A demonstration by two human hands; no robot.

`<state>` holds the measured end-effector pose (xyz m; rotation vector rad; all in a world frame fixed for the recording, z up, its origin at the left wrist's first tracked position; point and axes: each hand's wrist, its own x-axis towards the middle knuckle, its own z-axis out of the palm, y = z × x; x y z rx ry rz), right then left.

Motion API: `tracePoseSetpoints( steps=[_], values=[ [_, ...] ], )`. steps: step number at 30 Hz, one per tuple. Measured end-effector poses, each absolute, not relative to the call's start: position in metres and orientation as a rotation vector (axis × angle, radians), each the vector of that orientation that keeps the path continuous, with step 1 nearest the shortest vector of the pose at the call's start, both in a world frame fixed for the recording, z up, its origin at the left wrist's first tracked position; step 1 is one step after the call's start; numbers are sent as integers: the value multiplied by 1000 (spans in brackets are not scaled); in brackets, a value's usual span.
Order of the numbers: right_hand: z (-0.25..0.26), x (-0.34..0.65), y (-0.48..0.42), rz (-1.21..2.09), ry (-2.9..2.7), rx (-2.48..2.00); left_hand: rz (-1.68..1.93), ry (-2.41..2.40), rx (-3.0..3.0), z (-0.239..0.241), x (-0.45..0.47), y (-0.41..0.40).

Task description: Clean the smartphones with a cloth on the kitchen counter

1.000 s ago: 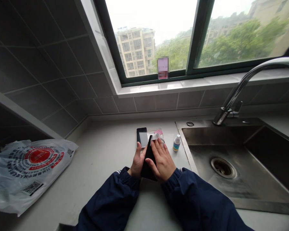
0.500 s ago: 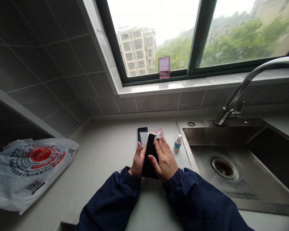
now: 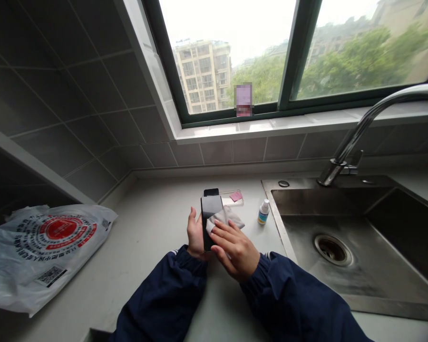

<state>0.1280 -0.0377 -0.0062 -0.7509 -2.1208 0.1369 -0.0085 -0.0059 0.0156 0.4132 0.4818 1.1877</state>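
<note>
Phone (image 3: pixel 210 206) is held over counter (image 3: pixel 157 213) in cupped L hand (image 3: pixel 195 233); cloth (image 3: pixel 227 218) is pressed onto it by flattened R hand (image 3: pixel 236 246). Prob. light, stiff, slippery, w/ fragile glass; best held by edges.

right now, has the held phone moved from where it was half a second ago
Yes: the held phone has shifted left, farther from the sink.
</note>
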Motion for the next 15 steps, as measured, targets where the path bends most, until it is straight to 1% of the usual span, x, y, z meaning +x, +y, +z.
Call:
tracePoseSetpoints(
  steps=[5, 15],
  values=[
    [1, 125, -45, 175, -2073, -629, 1125, 526, 409, 17, -14, -5],
    [4, 125, -49, 171, -2051, -576, 1168, 536, 383, 16, -16, -2]
  ],
)
